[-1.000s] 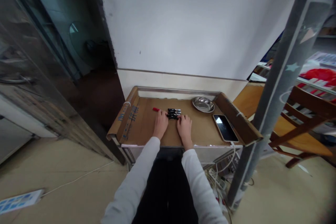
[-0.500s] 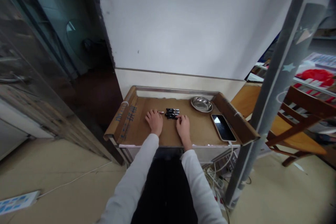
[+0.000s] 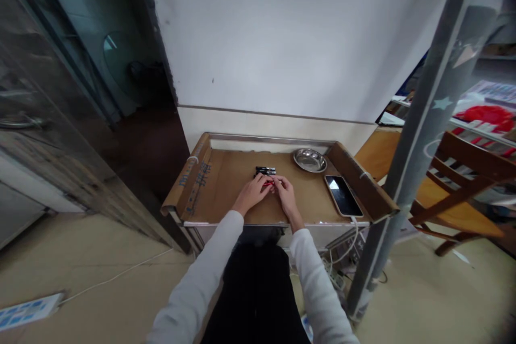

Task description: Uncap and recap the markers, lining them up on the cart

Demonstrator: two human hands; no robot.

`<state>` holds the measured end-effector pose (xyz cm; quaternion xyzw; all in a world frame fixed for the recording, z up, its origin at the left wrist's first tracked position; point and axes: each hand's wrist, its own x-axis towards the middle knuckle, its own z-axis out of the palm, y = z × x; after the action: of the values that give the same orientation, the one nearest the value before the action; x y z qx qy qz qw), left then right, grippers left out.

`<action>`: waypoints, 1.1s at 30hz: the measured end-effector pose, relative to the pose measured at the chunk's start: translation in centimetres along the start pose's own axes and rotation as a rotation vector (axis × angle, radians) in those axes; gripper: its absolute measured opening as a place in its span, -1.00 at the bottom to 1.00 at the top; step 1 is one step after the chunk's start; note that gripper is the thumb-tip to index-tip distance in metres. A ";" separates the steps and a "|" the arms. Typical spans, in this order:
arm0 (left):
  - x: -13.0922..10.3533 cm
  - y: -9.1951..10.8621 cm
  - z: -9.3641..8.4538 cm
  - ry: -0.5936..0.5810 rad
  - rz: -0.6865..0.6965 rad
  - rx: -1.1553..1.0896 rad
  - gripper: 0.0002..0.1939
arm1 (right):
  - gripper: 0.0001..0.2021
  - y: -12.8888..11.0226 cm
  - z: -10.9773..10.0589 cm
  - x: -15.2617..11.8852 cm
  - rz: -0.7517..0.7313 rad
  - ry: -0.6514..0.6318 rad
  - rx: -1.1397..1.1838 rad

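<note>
My left hand (image 3: 253, 193) and my right hand (image 3: 284, 192) meet over the front middle of the cardboard-lined tray table (image 3: 226, 169). Between their fingertips is a slim red marker (image 3: 268, 183), mostly covered by the fingers. The left fingers are closed on it, and those of the right pinch it near its right end. Just beyond the fingertips lie black markers (image 3: 265, 170) side by side, pointing left to right, the nearest partly hidden by my hands.
A round shiny metal dish (image 3: 310, 160) stands at the back right. Closer, a phone (image 3: 343, 195) lies with a white cable (image 3: 355, 231) running off the front edge. Raised cardboard sides (image 3: 360, 180) border the surface. A grey pole (image 3: 407, 150) rises beside the right corner.
My left hand has moved right and brought the red marker from the left over to my right hand. The right hand has shifted slightly, and its fingers now meet the left's.
</note>
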<state>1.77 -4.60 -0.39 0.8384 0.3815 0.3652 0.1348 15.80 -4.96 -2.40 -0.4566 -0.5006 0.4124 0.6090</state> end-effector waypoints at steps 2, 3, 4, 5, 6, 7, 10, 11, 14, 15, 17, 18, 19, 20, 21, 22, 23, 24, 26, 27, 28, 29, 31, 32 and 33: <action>0.1 -0.3 0.0 0.047 -0.032 -0.012 -0.77 | -0.68 0.2 -0.2 0.1 0.007 0.023 0.046; 0.2 -0.5 0.1 0.078 -0.053 -0.014 -0.75 | -0.68 0.4 -0.3 0.1 0.013 0.055 0.078; 0.2 -0.7 0.1 0.108 -0.073 -0.015 -0.73 | -0.67 0.5 -0.4 0.2 0.018 0.094 0.112; 0.2 -0.8 0.1 0.135 -0.090 -0.018 -0.73 | -0.67 0.7 -0.5 0.2 0.022 0.135 0.144; 0.2 -0.9 0.1 0.149 -0.098 -0.025 -0.73 | -0.67 0.8 -0.6 0.2 0.025 0.172 0.171; 0.2 -1.0 0.1 0.148 -0.095 -0.034 -0.72 | -0.68 1.0 -0.7 0.3 0.026 0.198 0.189; 0.1 -0.7 0.0 0.068 -0.036 -0.065 -0.64 | -0.72 1.3 -1.0 0.3 0.024 0.224 0.217; 0.1 -0.6 0.0 0.041 -0.013 -0.073 -0.60 | -0.74 1.3 -1.1 0.3 0.028 0.220 0.230; 0.0 -0.2 -0.2 0.027 0.011 -0.087 -0.55 | -0.76 1.1 -1.1 0.2 0.066 0.182 0.280; 0.0 -0.2 -0.2 0.036 0.004 -0.093 -0.57 | -0.77 0.9 -1.1 0.1 0.080 0.161 0.283; 0.0 -0.3 -0.2 0.059 -0.029 -0.111 -0.62 | -0.78 0.5 -1.0 -0.1 0.095 0.120 0.259; 0.0 -0.4 -0.1 0.070 -0.048 -0.121 -0.65 | -0.78 0.3 -1.0 -0.1 0.097 0.101 0.241; 0.0 -0.5 -0.1 0.081 -0.066 -0.131 -0.69 | -0.79 0.1 -0.9 -0.2 0.097 0.084 0.228; 0.0 -0.6 0.0 0.091 -0.081 -0.138 -0.71 | -0.79 -0.1 -0.8 -0.3 0.098 0.069 0.222; 0.0 -0.6 0.1 0.101 -0.092 -0.143 -0.74 | -0.80 -0.2 -0.8 -0.4 0.101 0.057 0.223; 0.0 -0.7 0.1 0.110 -0.097 -0.147 -0.76 | -0.81 -0.4 -0.7 -0.4 0.106 0.050 0.230; -0.1 -0.8 0.2 0.119 -0.098 -0.151 -0.77 | -0.81 -0.5 -0.7 -0.5 0.114 0.043 0.243; -0.1 -0.8 0.2 0.131 -0.096 -0.156 -0.77 | -0.81 -0.6 -0.6 -0.5 0.123 0.034 0.261; -0.1 -0.9 0.3 0.153 -0.091 -0.169 -0.78 | -0.82 -0.7 -0.6 -0.6 0.137 0.023 0.302; -0.1 -0.9 0.3 0.163 -0.088 -0.175 -0.79 | -0.81 -0.7 -0.6 -0.6 0.142 0.022 0.323; -0.1 -0.9 0.3 0.175 -0.087 -0.178 -0.79 | -0.81 -0.7 -0.6 -0.5 0.147 0.027 0.343; -0.1 -0.9 0.3 0.188 -0.088 -0.180 -0.79 | -0.81 -0.7 -0.6 -0.5 0.153 0.039 0.364; -0.1 -0.9 0.3 0.219 -0.088 -0.183 -0.79 | -0.82 -0.5 -0.7 -0.4 0.167 0.068 0.415; -0.2 -0.9 0.3 0.234 -0.086 -0.185 -0.79 | -0.83 -0.4 -0.7 -0.4 0.175 0.079 0.444; -0.2 -0.9 0.3 0.244 -0.085 -0.188 -0.79 | -0.84 -0.3 -0.8 -0.3 0.183 0.090 0.470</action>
<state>1.42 -4.11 -1.12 0.7545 0.3942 0.4927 0.1805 16.51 -5.43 -2.25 -0.3636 -0.3200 0.5502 0.6802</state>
